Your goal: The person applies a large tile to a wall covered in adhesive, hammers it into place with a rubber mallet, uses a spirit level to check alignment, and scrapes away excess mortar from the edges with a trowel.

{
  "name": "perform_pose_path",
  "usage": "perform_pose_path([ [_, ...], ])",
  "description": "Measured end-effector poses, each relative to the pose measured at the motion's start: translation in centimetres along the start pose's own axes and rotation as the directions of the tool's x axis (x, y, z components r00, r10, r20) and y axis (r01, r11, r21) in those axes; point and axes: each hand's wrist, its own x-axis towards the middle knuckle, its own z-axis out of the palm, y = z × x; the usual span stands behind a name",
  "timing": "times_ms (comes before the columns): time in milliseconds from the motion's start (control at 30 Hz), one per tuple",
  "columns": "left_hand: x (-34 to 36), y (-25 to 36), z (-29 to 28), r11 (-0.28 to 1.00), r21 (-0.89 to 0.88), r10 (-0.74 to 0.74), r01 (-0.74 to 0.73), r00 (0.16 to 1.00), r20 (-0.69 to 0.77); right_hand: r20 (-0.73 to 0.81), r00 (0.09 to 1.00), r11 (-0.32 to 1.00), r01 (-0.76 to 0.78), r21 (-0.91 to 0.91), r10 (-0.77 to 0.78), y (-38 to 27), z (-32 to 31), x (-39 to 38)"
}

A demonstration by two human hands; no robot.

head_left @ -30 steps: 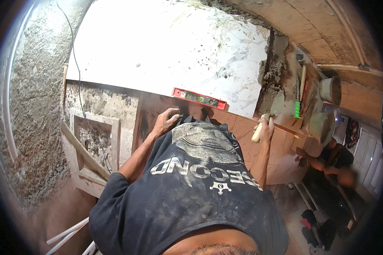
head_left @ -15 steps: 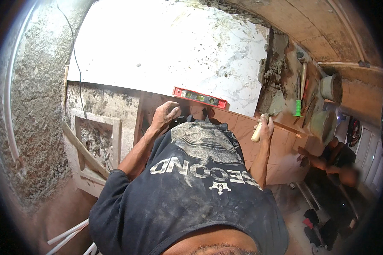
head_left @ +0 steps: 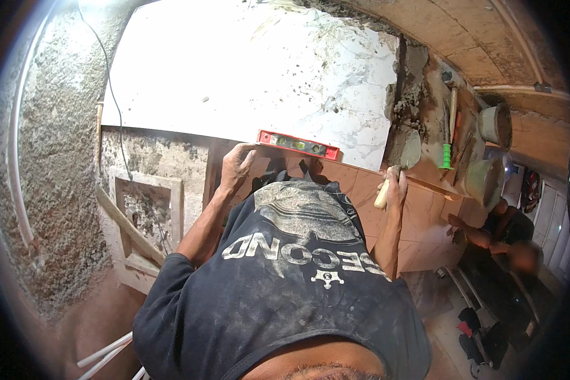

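Observation:
My left hand (head_left: 237, 166) is at the front edge of a white marbled slab (head_left: 190, 82), close to the left end of a red spirit level (head_left: 299, 145). Its fingers reach toward the edge with nothing visible in them; whether they touch the slab is hard to tell. The level lies along that edge, vials facing up. Past the slab's right front corner, my right hand (head_left: 396, 182) is closed round the pale handle of a trowel (head_left: 380, 196). Its grey blade appears to extend over wet mortar (head_left: 410, 104) beside the slab's broken right side.
At right lie a hammer (head_left: 453, 111) and a green-handled tool (head_left: 446, 157), beside two buckets (head_left: 495, 124). Another person (head_left: 510, 228) is low at the far right. A pale frame (head_left: 177, 209) with a leaning plank stands by the rough left wall. A dark cable (head_left: 109, 76) hangs there.
My left hand has moved up against the slab's edge, its fingers less curled. My right hand stays on the trowel. The level has not shifted.

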Motion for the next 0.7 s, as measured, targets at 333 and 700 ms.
perform_pose_path([
  [333,2.6,2.3,1.9,0.814,0.457,0.247,-0.358,0.926,0.285,-0.016,1.0,1.0,-0.02,-0.003,0.02,0.0,0.3,0.5],
  [700,4.4,-0.2,1.6,0.815,0.464,0.206,-0.347,0.922,0.329,-0.047,0.999,0.999,-0.024,-0.042,0.022,-0.3,0.0,-0.3],
])
